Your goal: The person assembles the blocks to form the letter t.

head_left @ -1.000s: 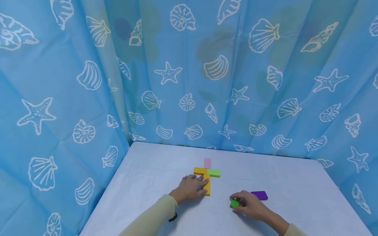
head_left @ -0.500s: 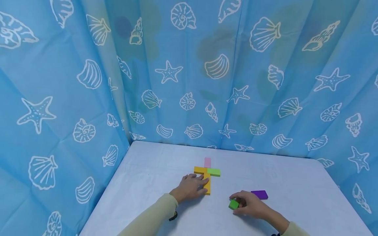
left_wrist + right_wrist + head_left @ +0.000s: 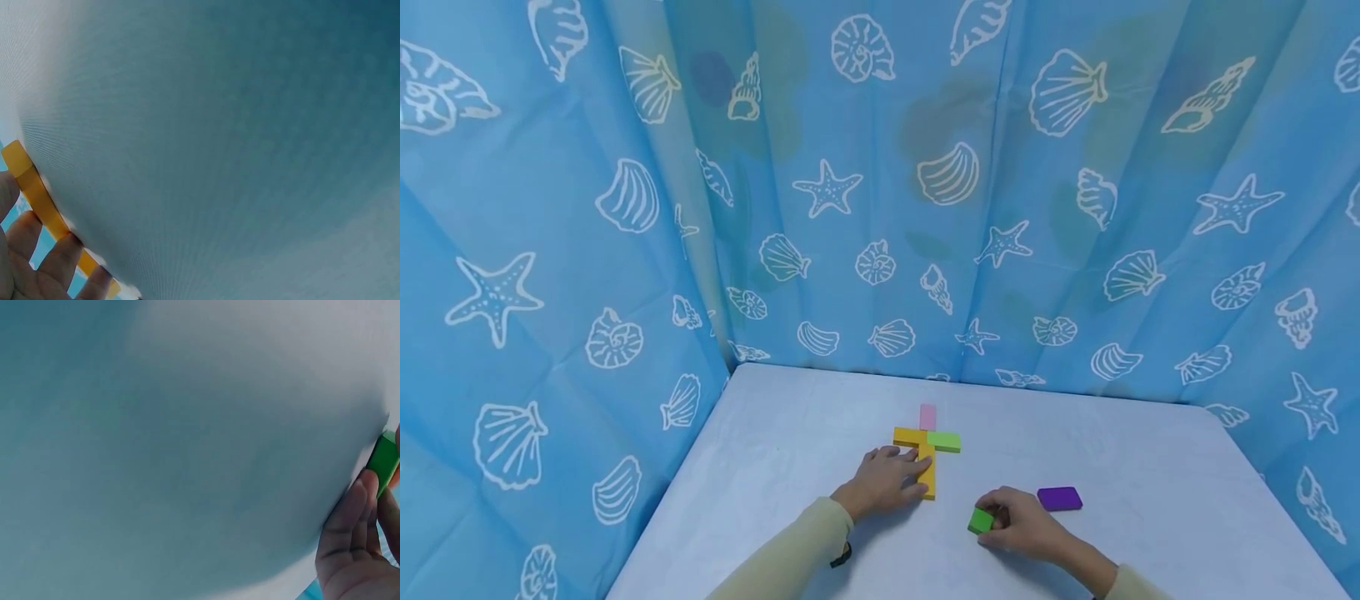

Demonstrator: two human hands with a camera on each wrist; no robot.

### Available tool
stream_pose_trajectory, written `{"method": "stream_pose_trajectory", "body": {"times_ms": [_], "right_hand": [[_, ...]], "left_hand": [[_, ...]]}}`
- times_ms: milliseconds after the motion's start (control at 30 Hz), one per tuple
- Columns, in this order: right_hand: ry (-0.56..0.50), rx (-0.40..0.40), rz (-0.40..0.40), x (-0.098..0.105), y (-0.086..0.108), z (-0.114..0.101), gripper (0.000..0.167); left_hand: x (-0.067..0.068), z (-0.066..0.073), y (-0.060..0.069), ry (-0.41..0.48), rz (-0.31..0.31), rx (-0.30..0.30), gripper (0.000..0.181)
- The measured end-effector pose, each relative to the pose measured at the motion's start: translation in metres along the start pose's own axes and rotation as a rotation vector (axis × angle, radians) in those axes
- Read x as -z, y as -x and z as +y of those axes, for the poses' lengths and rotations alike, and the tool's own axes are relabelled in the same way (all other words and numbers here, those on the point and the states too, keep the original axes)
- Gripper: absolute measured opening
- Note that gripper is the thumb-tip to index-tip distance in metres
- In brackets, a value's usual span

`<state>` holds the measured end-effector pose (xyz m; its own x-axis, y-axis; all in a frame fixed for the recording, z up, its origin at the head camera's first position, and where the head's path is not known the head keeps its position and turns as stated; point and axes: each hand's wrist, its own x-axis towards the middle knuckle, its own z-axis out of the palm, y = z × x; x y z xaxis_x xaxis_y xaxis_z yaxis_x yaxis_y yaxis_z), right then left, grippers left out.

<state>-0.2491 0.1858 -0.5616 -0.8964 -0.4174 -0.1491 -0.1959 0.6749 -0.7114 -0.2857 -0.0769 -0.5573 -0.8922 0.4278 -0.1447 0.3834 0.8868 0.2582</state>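
Note:
My left hand rests on the table with spread fingers lying against and partly over a long yellow block. In the left wrist view, the fingertips touch a yellow block along its side. At its far end are a second yellow block pointing left, a light green block pointing right and a pink block pointing away. My right hand pinches a dark green block between thumb and fingers, low over the table. The same green block shows at the right wrist view's edge.
A purple block lies flat on the white table, just beyond and right of my right hand. Blue curtains with white shell prints hang behind and to the left of the table.
My right hand has moved a little left with the green block, away from the purple block, which now shows in full. The left hand and the blocks by it look unmoved.

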Motion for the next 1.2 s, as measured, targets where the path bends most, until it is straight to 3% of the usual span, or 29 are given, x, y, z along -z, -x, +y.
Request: {"method": "stream_pose_trajectory", "body": {"times_ms": [300,533,833,1200], "right_hand": [[0.009,-0.070,0.029,-0.011,-0.007,-0.017,0.042],[-0.002,-0.031,0.028,-0.017,-0.011,-0.027,0.039],[0.013,-0.059,0.012,-0.026,-0.019,-0.032,0.037],[-0.013,0.006,0.004,-0.028,-0.024,-0.041,0.037]], "left_hand": [[-0.001,-0.002,-0.002,0.002,0.008,0.005,0.056],[-0.001,-0.003,-0.003,-0.005,0.015,-0.001,0.056],[0.000,-0.001,-0.002,0.003,0.000,0.005,0.056],[-0.001,-0.002,-0.004,-0.017,0.014,-0.001,0.056]]}}
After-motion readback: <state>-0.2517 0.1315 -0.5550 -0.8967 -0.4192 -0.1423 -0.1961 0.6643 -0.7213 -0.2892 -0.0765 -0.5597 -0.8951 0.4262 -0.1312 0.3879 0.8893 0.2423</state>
